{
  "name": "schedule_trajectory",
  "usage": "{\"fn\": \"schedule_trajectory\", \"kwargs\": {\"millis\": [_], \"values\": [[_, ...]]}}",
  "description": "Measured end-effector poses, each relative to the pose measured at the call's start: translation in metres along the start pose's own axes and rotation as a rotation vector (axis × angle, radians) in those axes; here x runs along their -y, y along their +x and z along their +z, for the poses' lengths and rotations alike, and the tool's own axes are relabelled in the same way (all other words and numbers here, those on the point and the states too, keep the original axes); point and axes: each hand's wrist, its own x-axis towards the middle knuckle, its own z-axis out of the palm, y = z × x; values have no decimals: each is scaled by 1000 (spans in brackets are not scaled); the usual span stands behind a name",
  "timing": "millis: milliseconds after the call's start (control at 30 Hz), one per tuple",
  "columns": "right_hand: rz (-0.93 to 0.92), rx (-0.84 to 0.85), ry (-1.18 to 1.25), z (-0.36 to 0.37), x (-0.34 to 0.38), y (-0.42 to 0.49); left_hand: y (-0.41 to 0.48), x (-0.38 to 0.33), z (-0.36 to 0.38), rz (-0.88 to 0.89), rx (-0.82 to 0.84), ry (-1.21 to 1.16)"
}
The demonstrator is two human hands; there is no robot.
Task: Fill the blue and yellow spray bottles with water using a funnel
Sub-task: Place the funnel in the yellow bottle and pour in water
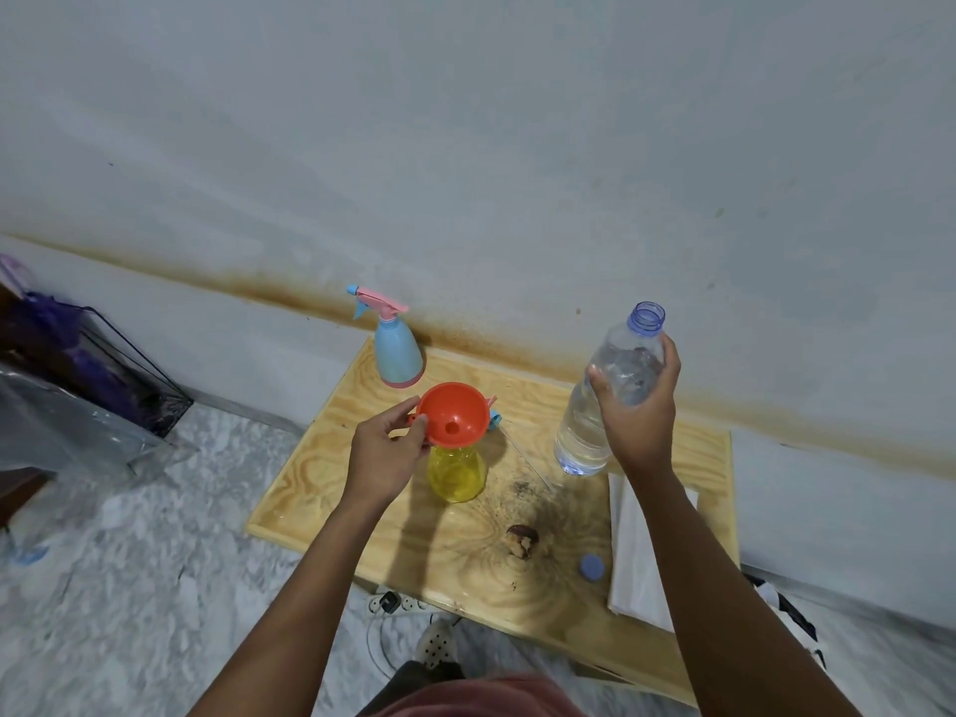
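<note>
Head view: left hand pinches the orange plastic funnel seated in the yellow spray bottle mid-table; right hand grasps the uncapped clear water bottle, upright, to the funnel's right, toward the table's far right corner.

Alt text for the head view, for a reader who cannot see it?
A person's left hand holds an orange plastic funnel seated in a translucent yellow spray bottle on a wooden table, while the right hand grips an uncapped clear plastic water bottle beside it. A pale blue spray bottle with a pink trigger stands at the table's far edge.
</note>
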Motion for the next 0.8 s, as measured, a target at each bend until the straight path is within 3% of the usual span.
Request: {"fn": "schedule_trajectory", "kwargs": {"millis": [133,267,300,367,533,633,800], "values": [[-33,-102,-183,0,5,-9,-1,2,0,21,4,8],[-411,-424,-387,13,16,-36,-1,4,-1,38,8,4],[-511,-386,-409,20,18,-43,-1,4,-1,39,7,3],[-570,-135,-378,34,24,-56,-2,4,-1,38,5,-3],[127,462,-248,71,34,-57,-4,2,-2,31,19,-27],[219,562,-293,87,35,-48,-3,1,-3,35,30,-40],[165,532,-298,93,36,-40,1,4,-8,25,69,-68]]}}
